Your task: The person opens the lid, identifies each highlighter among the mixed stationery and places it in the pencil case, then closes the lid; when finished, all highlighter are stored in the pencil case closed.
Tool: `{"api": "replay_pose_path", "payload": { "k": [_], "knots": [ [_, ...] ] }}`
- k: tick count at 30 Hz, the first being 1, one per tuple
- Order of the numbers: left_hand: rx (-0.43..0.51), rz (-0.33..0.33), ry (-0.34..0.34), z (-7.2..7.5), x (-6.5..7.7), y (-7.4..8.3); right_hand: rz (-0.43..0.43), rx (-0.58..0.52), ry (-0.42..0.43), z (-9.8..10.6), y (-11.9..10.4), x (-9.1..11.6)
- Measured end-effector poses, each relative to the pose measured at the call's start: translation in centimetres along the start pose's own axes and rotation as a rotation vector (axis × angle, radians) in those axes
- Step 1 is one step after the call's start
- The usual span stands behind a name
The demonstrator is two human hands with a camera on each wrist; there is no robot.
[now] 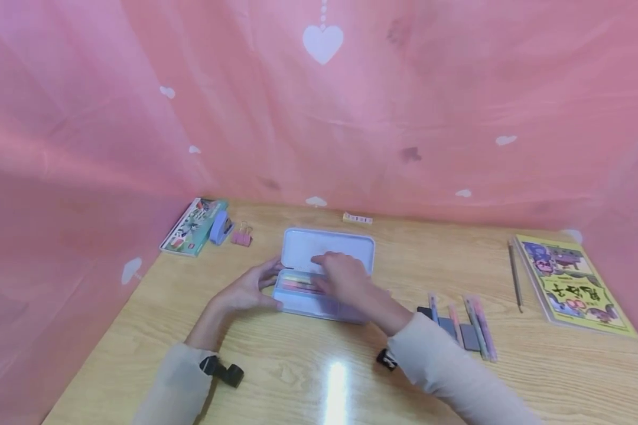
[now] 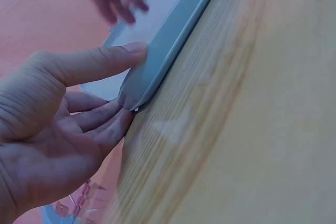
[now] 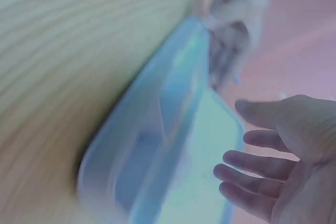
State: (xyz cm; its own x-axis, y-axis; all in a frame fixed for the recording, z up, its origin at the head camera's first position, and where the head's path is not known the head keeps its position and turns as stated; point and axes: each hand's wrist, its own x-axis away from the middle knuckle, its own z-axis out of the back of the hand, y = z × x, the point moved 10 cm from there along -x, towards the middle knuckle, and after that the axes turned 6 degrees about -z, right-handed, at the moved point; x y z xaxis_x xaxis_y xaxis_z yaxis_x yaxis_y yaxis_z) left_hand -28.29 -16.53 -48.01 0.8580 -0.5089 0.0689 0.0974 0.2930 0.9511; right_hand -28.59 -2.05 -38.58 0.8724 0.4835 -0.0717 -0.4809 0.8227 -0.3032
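Pale blue in colour, an open case [image 1: 303,304] is being steadied on the wooden table [image 1: 276,378], its lid [image 1: 300,245] being seen folded back behind the tray. The left end of the case is being pinched between the thumb and curled fingers of the left hand [image 1: 248,289]. Over the case, the right hand [image 1: 347,278] is being held with its fingers loosely extended and apart; nothing is being grasped by it, and whether the case is being touched cannot be told. Slender coloured sticks [image 1: 298,286] are being contained in the rear left compartment, partly hidden by the right hand. To the right, coloured pens [image 1: 480,327] are being shown among dark flat pieces [image 1: 470,337]; farther right, a dark pencil [image 1: 515,277] is being seen beside a yellow book [image 1: 574,283]. At far left, a pink binder clip [image 1: 241,238] is being seen near a green booklet [image 1: 194,227].
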Motion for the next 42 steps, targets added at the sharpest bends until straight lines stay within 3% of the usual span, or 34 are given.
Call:
{"api": "replay_pose_path", "payload": {
  "k": [4,8,12,16,22,31,42],
  "knots": [
    [-0.005,-0.018,0.004,-0.2,0.0,0.2,-0.05,-0.03,0.055,3.2,4.1,2.9],
    [0.003,-0.036,0.003,-0.3,0.1,0.4,-0.153,-0.051,0.09,5.8,8.9,6.3],
    [0.011,-0.045,0.004,-0.3,0.3,0.7,-0.248,-0.035,0.088,7.3,13.0,9.5],
    [0.043,-0.06,-0.005,-0.3,0.6,0.8,-0.297,0.003,0.062,7.9,15.4,11.5],
    [0.061,-0.063,-0.014,-0.4,0.7,0.8,-0.33,0.012,0.017,6.9,17.2,12.9],
    [0.028,-0.032,0.001,-0.3,0.3,0.6,-0.303,0.011,0.008,4.2,17.3,13.1],
    [0.024,-0.025,0.001,-0.2,0.3,0.4,-0.495,-0.038,0.0,2.3,19.4,13.1]
  ]
}}
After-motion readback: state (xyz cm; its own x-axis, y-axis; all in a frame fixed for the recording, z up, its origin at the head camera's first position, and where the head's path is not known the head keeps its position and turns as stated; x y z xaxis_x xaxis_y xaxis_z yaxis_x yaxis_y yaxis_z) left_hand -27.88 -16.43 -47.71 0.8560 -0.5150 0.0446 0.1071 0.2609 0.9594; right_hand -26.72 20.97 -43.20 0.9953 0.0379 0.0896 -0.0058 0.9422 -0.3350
